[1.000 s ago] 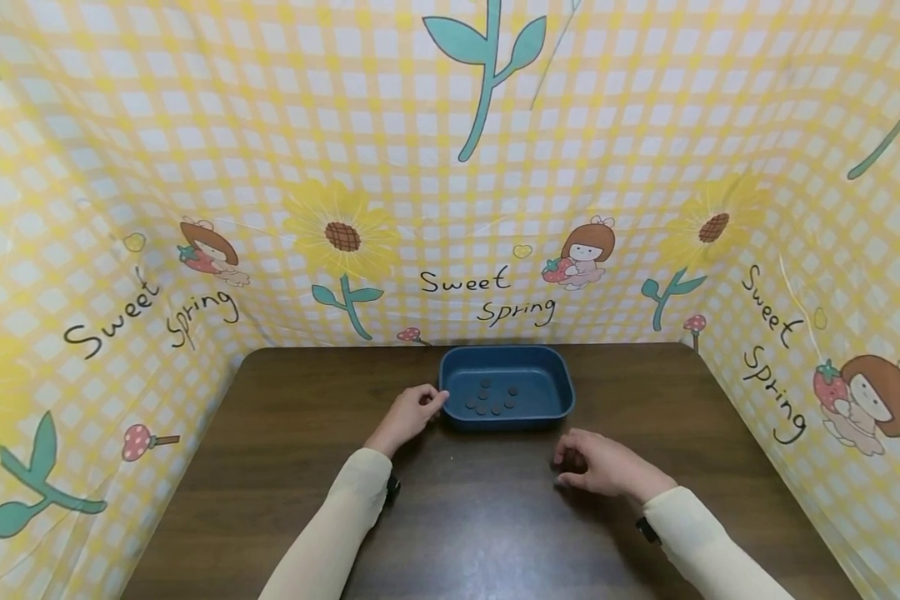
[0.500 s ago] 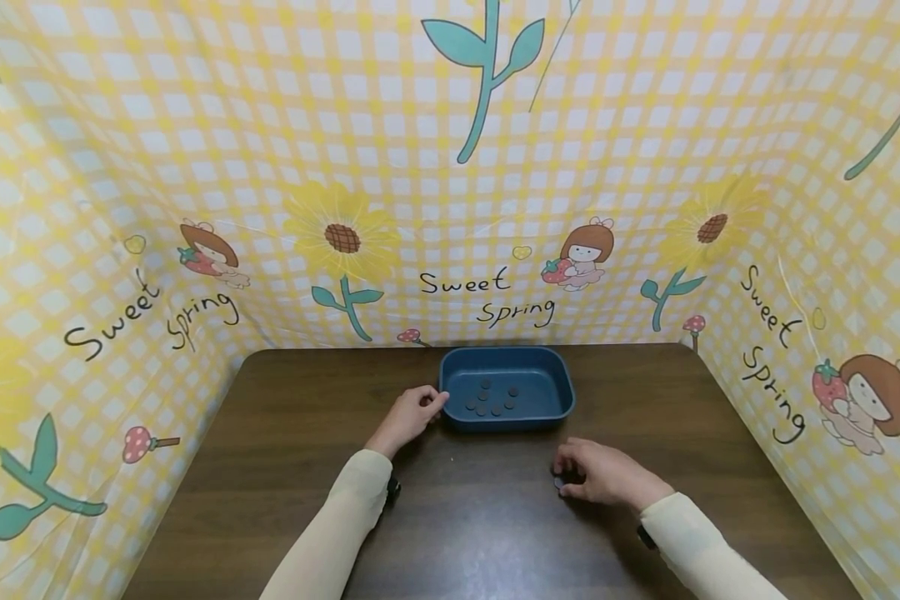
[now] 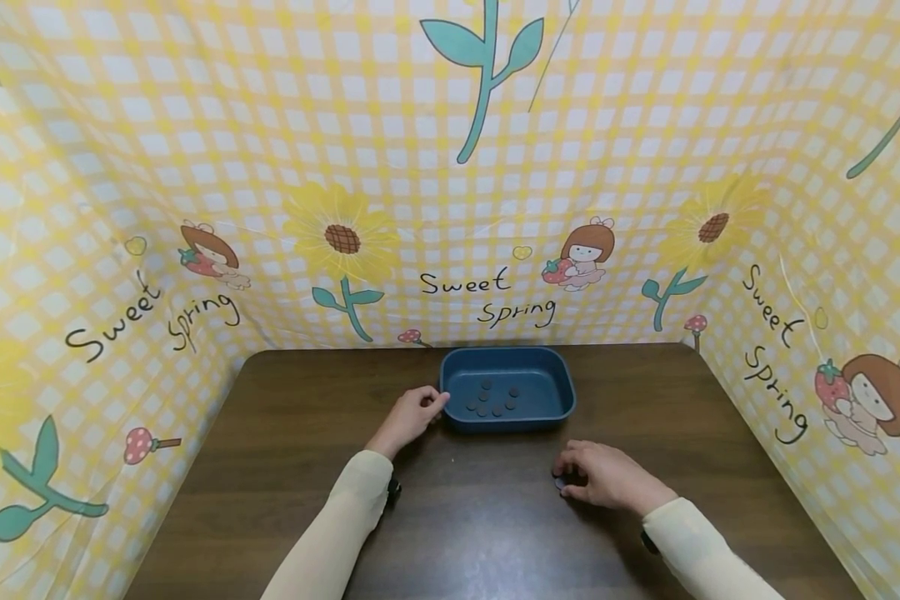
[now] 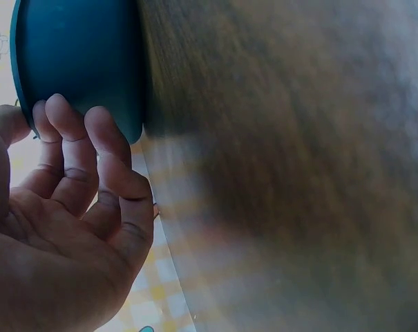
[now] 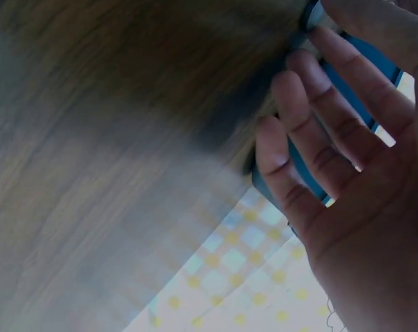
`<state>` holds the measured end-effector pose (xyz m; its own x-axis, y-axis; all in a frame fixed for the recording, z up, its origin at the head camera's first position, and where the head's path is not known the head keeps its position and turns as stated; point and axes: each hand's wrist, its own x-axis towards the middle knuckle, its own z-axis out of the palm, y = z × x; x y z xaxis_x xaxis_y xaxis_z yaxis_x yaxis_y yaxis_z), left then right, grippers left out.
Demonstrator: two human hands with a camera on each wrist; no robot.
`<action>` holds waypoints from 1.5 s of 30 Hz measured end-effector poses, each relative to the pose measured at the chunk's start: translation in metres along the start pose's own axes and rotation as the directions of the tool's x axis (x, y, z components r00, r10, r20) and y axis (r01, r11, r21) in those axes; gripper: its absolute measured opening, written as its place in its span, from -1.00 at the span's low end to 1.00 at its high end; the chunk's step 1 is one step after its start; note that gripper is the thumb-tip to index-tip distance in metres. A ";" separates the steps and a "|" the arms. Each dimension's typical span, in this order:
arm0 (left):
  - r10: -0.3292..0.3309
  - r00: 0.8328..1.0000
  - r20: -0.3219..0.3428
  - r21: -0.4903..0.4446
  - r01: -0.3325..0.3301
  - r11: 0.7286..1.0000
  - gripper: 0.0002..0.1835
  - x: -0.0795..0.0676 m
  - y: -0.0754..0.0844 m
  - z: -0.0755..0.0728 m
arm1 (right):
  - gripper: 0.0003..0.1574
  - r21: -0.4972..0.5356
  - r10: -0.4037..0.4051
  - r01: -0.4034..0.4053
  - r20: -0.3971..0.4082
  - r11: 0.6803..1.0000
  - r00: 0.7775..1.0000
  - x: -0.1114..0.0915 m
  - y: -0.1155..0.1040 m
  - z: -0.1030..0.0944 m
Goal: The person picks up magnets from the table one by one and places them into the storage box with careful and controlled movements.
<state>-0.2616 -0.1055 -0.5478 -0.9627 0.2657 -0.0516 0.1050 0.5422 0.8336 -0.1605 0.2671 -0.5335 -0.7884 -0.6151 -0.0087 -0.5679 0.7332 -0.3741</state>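
Note:
At the back of the table stands a blue rectangular tray (image 3: 551, 387) with several small dark round discs (image 3: 497, 411) spread over its floor. My left hand (image 3: 412, 415) holds the tray's left end, thumb over the rim and fingertips against the outer wall (image 4: 84, 55). In front of the tray's right corner, my right hand (image 3: 603, 475) is low over the wood. It pinches a small coin-like disc (image 5: 312, 14) between thumb and index finger, and the disc's face looks pale in the right wrist view. The other fingers (image 5: 302, 121) are bent loosely beside it.
The dark wooden table (image 3: 457, 517) runs back to a yellow checked cloth (image 3: 390, 108) that hangs behind it and on both sides. A tiny pale speck (image 3: 452, 459) lies on the wood in front of the tray.
Over the last second my right hand has shifted slightly toward me, and the disc at its fingertips has come into clearer view. My left hand and the tray have stayed put.

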 end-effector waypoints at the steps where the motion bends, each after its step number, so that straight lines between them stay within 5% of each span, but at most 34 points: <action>1: -0.001 1.000 0.000 0.000 0.001 1.000 -0.63 0.000 0.001 0.000 | -0.74 -0.003 -0.011 0.011 -0.005 1.000 1.000 0.000 0.001 0.000; 18: 0.018 1.000 0.010 -0.008 -0.018 1.000 -0.63 -0.004 0.004 -0.002 | -0.79 -0.128 -0.178 0.164 -0.103 0.978 0.979 -0.003 0.011 0.006; 45: 0.009 1.000 0.003 -0.012 -0.009 1.000 -0.66 -0.004 0.004 -0.001 | -0.69 -0.056 -0.118 0.113 -0.094 0.992 0.989 -0.003 0.010 0.009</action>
<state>-0.2577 -0.1052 -0.5435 -0.9609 0.2729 -0.0462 0.1101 0.5300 0.8408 -0.1620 0.2739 -0.5458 -0.7349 -0.6670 0.1224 -0.6655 0.6745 -0.3197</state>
